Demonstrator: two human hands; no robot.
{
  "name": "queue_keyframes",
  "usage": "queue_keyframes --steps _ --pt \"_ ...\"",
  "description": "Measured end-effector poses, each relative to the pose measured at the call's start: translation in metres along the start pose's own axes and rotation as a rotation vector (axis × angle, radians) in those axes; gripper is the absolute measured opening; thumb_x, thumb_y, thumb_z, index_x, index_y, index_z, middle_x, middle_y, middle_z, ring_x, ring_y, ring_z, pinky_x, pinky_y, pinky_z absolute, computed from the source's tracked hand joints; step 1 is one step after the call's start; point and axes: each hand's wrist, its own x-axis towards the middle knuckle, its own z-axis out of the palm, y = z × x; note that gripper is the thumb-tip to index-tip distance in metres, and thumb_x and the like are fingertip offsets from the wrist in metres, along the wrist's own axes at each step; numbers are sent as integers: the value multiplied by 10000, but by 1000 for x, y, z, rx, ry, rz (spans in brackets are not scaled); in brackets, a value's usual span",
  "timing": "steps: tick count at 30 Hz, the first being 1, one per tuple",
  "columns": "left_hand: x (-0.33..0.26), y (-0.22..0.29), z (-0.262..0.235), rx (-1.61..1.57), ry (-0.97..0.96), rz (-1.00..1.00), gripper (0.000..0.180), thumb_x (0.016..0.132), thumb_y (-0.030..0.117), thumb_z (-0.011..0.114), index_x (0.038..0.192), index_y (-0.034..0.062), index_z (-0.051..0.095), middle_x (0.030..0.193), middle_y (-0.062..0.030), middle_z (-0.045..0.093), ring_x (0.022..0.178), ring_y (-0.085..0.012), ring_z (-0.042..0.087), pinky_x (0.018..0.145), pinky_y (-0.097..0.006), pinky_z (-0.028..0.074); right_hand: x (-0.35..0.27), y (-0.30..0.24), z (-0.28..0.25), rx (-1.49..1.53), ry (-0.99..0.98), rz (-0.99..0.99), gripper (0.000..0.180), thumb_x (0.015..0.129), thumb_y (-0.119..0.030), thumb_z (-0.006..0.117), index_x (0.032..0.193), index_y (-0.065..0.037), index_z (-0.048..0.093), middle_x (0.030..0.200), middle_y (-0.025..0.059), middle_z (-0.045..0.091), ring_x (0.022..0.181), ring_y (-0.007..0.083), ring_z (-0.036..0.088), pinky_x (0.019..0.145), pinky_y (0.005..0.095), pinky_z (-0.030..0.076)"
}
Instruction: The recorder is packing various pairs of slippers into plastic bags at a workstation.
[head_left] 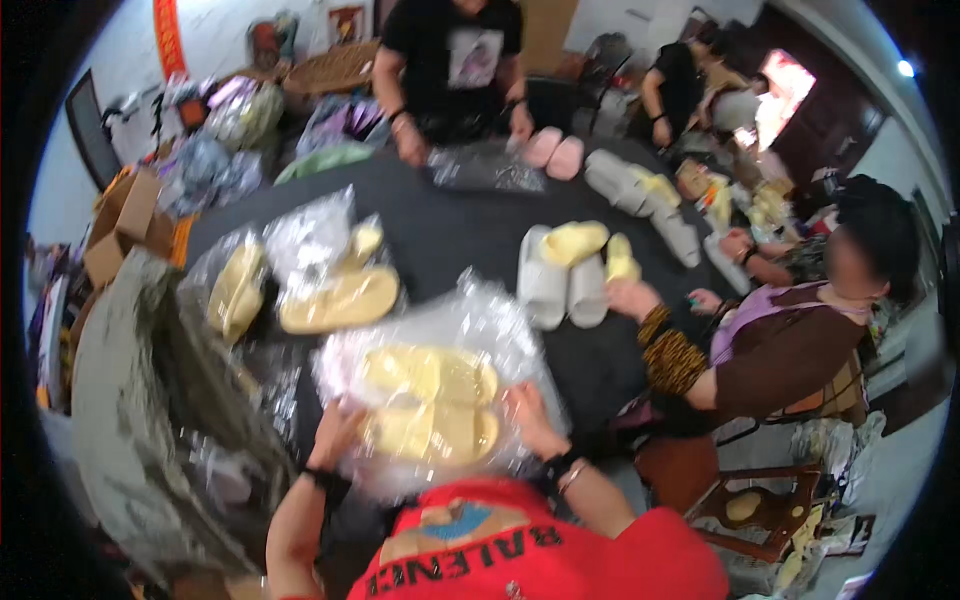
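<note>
A pair of pale yellow slippers (pixel 430 432) lies side by side on a clear plastic bag (pixel 520 340) in front of me; whether the film also covers them is hard to make out. My left hand (pixel 338 435) grips the bag by the slippers' left ends. At their right ends, my right hand (pixel 533 415) has its fingers bent on the bag's film. Further left, another yellow slipper (pixel 340 300) and a bagged yellow slipper (pixel 237 290) rest on the dark table (pixel 420 225).
A co-worker's hand (pixel 635 298) on the right touches a small yellow slipper beside a grey pair (pixel 543 295). Pink slippers (pixel 555 153) and a grey slipper row (pixel 670 225) lie farther back. Across the table, another person handles plastic bags (pixel 485 170). Grey-green cloth (pixel 150 420) hangs at left.
</note>
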Motion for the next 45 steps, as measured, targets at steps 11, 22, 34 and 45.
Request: queue_keyframes --steps 11,22,34,45 --pt "-28 95 -42 -428 67 102 307 883 146 525 1164 38 470 850 -76 586 681 -116 555 601 -249 451 13 -18 -7 97 -71 73 206 928 -297 467 1026 -116 477 893 32 562 805 150 570 670 308 477" --pt "-39 94 -1 -223 -979 -82 502 803 161 637 1256 59 447 996 -124 640 677 -123 584 577 -248 478 -10 2 -44 -61 -355 295 327 862 -224 582 1099 -25 476 967 95 580 849 173 585 661 304 498" --pt "18 90 45 807 -285 967 468 814 350 565 1257 226 477 1177 -109 516 1141 -308 450 906 -434 381 -1 -2 -35 -157 -370 227 305 890 -139 519 1158 -19 440 1060 101 554 894 188 579 719 294 489" --pt "17 84 67 795 -207 913 485 775 326 613 1184 97 490 1188 -137 477 1098 -312 438 918 -432 332 3 -22 -20 -81 -372 237 300 904 -189 503 1163 -63 420 1048 100 570 906 188 584 723 322 489"
